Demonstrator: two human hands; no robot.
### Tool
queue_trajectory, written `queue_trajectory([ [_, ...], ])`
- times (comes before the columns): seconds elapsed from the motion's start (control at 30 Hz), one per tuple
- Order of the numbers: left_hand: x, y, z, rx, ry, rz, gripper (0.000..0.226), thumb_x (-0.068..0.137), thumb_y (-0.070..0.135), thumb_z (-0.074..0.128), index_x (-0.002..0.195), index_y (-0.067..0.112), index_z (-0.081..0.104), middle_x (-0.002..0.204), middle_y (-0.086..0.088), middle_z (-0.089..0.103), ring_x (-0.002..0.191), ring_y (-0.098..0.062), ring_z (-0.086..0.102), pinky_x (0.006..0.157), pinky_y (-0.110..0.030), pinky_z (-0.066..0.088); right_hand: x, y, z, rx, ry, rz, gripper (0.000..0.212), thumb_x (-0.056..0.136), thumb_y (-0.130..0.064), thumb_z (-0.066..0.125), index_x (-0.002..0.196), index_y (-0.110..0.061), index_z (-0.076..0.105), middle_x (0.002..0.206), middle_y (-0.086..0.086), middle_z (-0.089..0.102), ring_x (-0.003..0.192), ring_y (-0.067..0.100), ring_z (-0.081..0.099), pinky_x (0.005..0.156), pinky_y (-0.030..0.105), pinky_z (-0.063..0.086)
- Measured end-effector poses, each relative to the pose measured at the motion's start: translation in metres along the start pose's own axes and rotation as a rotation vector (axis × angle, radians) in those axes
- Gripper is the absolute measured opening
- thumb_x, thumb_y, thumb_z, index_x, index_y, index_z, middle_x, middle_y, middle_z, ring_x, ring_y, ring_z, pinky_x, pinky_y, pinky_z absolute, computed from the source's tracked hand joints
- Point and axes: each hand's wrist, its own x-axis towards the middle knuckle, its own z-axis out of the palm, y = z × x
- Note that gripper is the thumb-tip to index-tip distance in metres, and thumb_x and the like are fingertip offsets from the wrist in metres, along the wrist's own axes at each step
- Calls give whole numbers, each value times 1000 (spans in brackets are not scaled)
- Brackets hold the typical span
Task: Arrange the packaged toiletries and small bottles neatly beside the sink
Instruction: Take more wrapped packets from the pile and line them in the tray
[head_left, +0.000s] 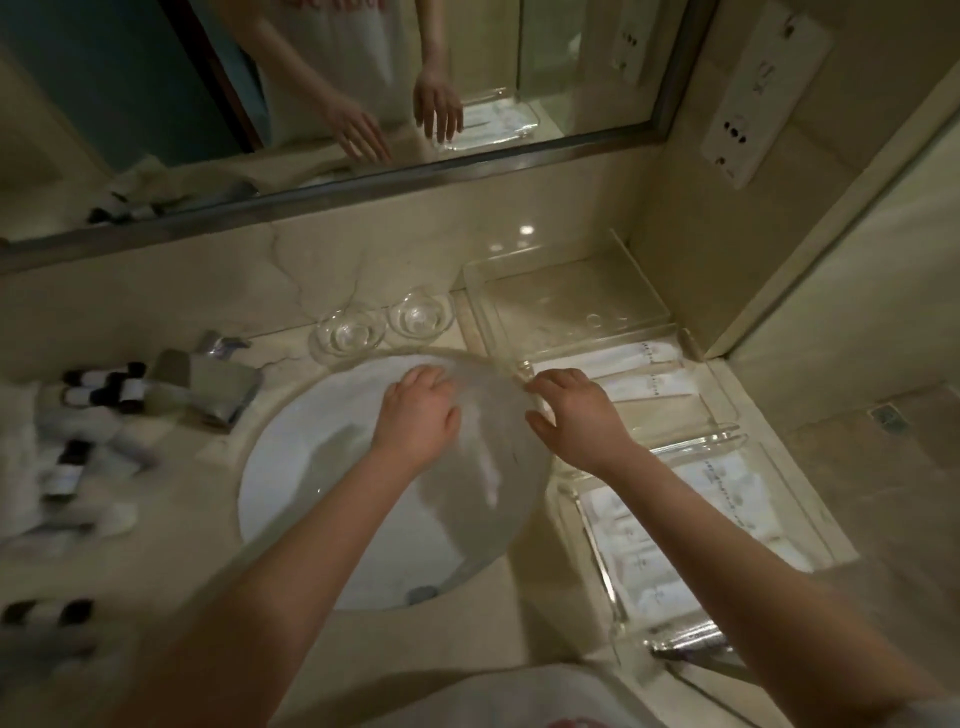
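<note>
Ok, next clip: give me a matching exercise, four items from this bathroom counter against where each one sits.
Items:
1. small dark-capped bottles
2. two glass dishes
3. empty clear tray
4. white packets

Places:
A. far right corner by the wall
B. near right, in a clear tray
C. left of the sink
D. behind the sink

Pairs: 1-C, 2-D, 3-A, 4-B

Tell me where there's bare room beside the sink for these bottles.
The clear tray in the back right corner looks bare. Counter right of the sink is taken by trays of white packets. The left is crowded with small bottles.
</note>
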Motion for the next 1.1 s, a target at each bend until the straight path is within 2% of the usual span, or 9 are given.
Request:
queue_trajectory([
  [0.07,-21,-25,-5,-8,-11,-66,42,90,27,48,130,12,51,147,-7,40,137,-23,32,107,-36,29,1,-27,8,6,-34,-37,35,79,-21,64,112,-9,64,113,13,66,102,38,59,83,41,49],
  [0.27,-99,-108,-14,-23,-73,-239,44,93,31,46,133,14,48,147,-6,39,137,-24,33,109,-37,30,10,-122,39,37,-184,-135,36,88,-26,57,123,-14,57,127,7,57,115,28,52,94,40,45],
  [0.47,-177,-200,-12,-50,-125,-449,38,91,31,48,121,9,56,128,-9,54,121,-28,45,98,-38,41,31,-225,85,60,-474,-248,36,92,-28,54,126,-16,55,125,6,60,110,24,57,96,34,44],
  [0.63,-238,-272,-17,-34,-218,-671,41,92,36,45,122,9,53,130,-10,52,120,-29,47,98,-40,43,43,-304,131,20,-665,-356,34,92,-26,53,124,-15,56,120,7,63,110,25,57,94,35,45],
  [0.7,-261,-297,-19,-56,-194,-773,37,91,35,46,114,8,56,122,-12,56,112,-29,52,93,-41,47,46,-333,148,-21,-728,-408,36,92,-27,51,125,-14,54,122,9,61,113,27,55,96,36,45],
  [0.77,-284,-316,-22,-85,-173,-860,36,90,33,50,114,9,56,118,-12,58,106,-29,56,88,-40,50,48,-360,165,-60,-775,-452,40,92,-28,51,129,-13,51,126,10,58,116,27,53,97,36,43],
  [0.9,-329,-341,-21,-124,-120,-1013,31,86,34,55,105,9,59,107,-14,62,95,-29,60,76,-37,50,44,-406,195,-103,-789,-513,51,91,-29,53,138,-14,40,138,11,48,124,29,47,101,38,40],
  [0.97,-345,-347,-16,-193,-84,-1118,34,83,36,59,102,8,57,102,-14,61,88,-28,59,69,-35,48,39,-423,208,-127,-785,-532,52,90,-30,52,138,-15,38,135,12,47,120,31,48,97,41,43],
  [1.1,-355,-348,-6,-339,52,-1246,41,77,29,67,108,7,50,106,-16,58,89,-29,58,67,-33,43,31,-436,231,-208,-753,-559,50,91,-36,48,135,-16,39,125,13,49,107,33,50,87,43,47],
])
